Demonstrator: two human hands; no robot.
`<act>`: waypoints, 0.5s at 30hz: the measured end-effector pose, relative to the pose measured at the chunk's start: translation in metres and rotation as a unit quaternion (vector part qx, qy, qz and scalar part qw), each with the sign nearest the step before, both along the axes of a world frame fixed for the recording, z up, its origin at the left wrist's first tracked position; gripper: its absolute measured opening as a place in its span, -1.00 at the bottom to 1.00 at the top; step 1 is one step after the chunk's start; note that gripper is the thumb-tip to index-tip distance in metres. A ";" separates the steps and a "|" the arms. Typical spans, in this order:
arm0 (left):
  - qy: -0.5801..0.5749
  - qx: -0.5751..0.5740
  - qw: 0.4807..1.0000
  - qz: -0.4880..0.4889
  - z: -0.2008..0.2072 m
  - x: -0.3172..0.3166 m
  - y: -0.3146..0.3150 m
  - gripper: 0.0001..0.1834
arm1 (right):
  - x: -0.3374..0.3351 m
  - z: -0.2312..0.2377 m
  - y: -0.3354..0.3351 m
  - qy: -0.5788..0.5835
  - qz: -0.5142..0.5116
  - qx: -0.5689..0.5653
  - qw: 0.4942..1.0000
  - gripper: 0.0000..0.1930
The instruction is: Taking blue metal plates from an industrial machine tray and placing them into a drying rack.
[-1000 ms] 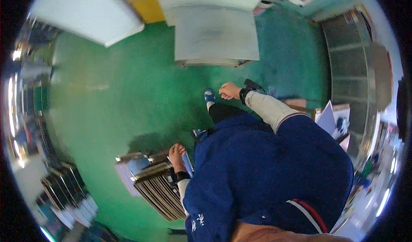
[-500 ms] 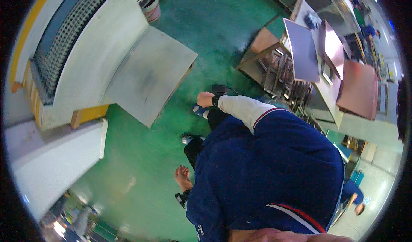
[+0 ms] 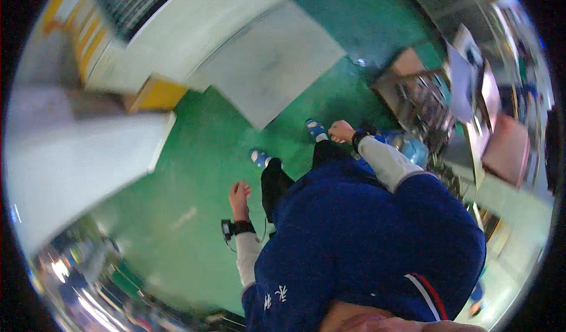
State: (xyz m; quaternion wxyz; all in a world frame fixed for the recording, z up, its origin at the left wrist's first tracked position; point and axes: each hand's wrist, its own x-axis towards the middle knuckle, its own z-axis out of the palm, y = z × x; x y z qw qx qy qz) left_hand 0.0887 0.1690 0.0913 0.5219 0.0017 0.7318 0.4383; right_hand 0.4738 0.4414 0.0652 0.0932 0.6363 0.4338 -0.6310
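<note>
My left hand [image 3: 240, 199] hangs beside my left leg, over the green floor. Its fingers are loosely bent and a little apart, with nothing in them. A black strap with a small dark device [image 3: 227, 230] is round that wrist. Beside my right leg, my right hand [image 3: 341, 131] is curled closed, and no object shows in it. That wrist also wears a black band [image 3: 358, 138]. Neither hand touches any furniture. My feet in blue patterned slippers [image 3: 259, 157] stand apart on the floor.
Ahead, a pale grey panel [image 3: 268, 67] juts from a white machine with yellow parts [image 3: 162, 93]. A white surface [image 3: 100, 161] lies left. At right stand a cluttered metal rack [image 3: 415, 99], copper-coloured sheets [image 3: 506, 149] and a translucent blue container [image 3: 414, 150].
My view has swung, so the machine and panel sit higher and the rack further right. My left hand has come forward into fuller view; my feet have shifted.
</note>
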 end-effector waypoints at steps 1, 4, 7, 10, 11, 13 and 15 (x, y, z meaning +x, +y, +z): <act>0.017 -0.019 1.000 -0.004 0.005 -0.012 0.002 -0.69 | -0.022 0.002 -0.001 -0.002 0.029 -0.008 1.000 -0.83; -0.007 0.003 0.999 0.036 -0.006 -0.041 -0.003 -0.71 | -0.041 -0.027 -0.006 0.099 -0.006 -0.040 0.994 -0.77; 0.003 -0.035 0.997 0.074 -0.014 -0.065 -0.034 -0.71 | -0.141 -0.012 -0.005 0.081 0.102 0.022 0.991 -0.78; -0.004 -0.054 0.995 0.082 -0.025 -0.077 -0.050 -0.68 | -0.195 -0.020 0.003 0.063 0.153 -0.011 0.986 -0.77; -0.005 -0.058 0.994 0.088 -0.033 -0.076 -0.058 -0.68 | -0.211 -0.022 0.003 0.058 0.161 -0.024 0.985 -0.77; -0.015 -0.063 0.992 0.106 -0.049 -0.068 -0.060 -0.68 | -0.223 -0.038 0.007 0.036 0.219 -0.004 0.975 -0.78; -0.015 -0.081 0.991 0.103 -0.059 -0.062 -0.049 -0.73 | -0.241 -0.057 0.018 0.021 0.280 0.020 0.960 -0.79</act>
